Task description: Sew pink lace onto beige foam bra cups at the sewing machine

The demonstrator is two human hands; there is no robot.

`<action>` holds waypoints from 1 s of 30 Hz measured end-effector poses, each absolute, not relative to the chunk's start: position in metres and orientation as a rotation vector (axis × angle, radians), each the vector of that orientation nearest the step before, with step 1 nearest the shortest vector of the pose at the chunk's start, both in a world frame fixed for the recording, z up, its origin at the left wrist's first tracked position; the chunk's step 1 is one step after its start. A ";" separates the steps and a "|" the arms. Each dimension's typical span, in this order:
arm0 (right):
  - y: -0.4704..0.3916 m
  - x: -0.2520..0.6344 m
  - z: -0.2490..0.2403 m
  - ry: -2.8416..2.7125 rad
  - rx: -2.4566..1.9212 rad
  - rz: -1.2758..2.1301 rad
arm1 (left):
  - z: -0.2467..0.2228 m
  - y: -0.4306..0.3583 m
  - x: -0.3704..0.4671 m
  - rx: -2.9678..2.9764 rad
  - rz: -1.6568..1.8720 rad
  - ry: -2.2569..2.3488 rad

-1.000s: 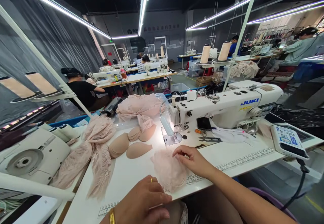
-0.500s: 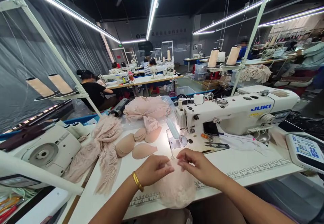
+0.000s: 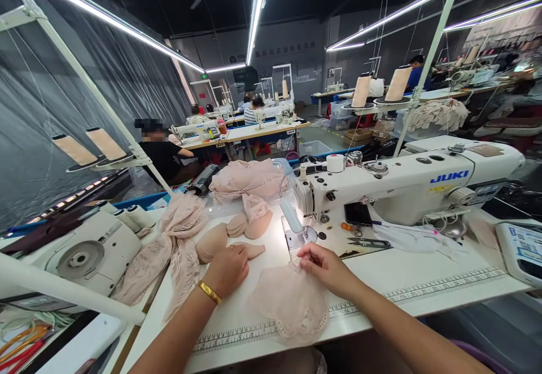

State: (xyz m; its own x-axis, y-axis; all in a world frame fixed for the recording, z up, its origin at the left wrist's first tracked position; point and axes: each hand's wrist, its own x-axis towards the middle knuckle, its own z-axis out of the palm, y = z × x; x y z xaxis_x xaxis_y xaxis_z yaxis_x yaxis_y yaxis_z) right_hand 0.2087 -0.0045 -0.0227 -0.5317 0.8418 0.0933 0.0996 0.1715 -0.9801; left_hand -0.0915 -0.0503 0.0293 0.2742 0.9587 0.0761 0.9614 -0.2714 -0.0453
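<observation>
My left hand (image 3: 231, 268), with a gold bracelet at the wrist, lies over a beige teardrop-shaped pad (image 3: 255, 249); its fingers are bent down and their tips are partly hidden. My right hand (image 3: 322, 265) pinches the top edge of a pale pink lace piece (image 3: 292, 300), just in front of the needle area of the white sewing machine (image 3: 402, 185). The lace piece spreads over the table's front edge. Beside my left hand are more beige pads (image 3: 212, 241), with a small stack (image 3: 237, 224) behind.
Pink lace fabric (image 3: 182, 221) lies at the left, and a larger heap (image 3: 249, 177) sits at the back. Black snips (image 3: 368, 242) and a phone (image 3: 358, 214) rest right of the needle. A second machine (image 3: 93, 250) stands far left. A person in black (image 3: 163, 151) sits beyond.
My left hand has moved left, from near the lace onto the beige pad. My right hand has closed on the lace's top edge, and the lace now lies flatter and wider.
</observation>
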 end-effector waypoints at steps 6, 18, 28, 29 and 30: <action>-0.005 0.209 -0.019 -1.772 -0.895 1.398 | 0.030 -0.045 -0.092 -2.425 -0.078 -1.783; -0.003 0.209 -0.012 -1.637 -0.737 1.517 | 0.071 -0.079 -0.020 -2.762 -0.563 -2.202; -0.027 0.214 0.006 -1.854 -0.643 1.274 | 0.059 -0.072 0.003 -2.941 -0.755 -1.955; -0.029 0.215 0.011 -1.893 -0.629 1.220 | 0.063 -0.069 0.001 -3.058 -0.711 -1.987; -0.032 0.217 0.016 -1.923 -0.624 1.138 | 0.066 -0.066 -0.003 -3.155 -0.617 -2.052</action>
State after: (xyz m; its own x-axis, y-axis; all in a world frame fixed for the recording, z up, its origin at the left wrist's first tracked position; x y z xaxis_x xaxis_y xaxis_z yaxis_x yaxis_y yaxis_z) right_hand 0.2173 -0.0319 0.0161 -0.5595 0.7341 0.3848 0.0159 0.4737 -0.8805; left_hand -0.0026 -0.0664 0.0660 0.4374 0.8941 -0.0964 0.6924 -0.2665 0.6705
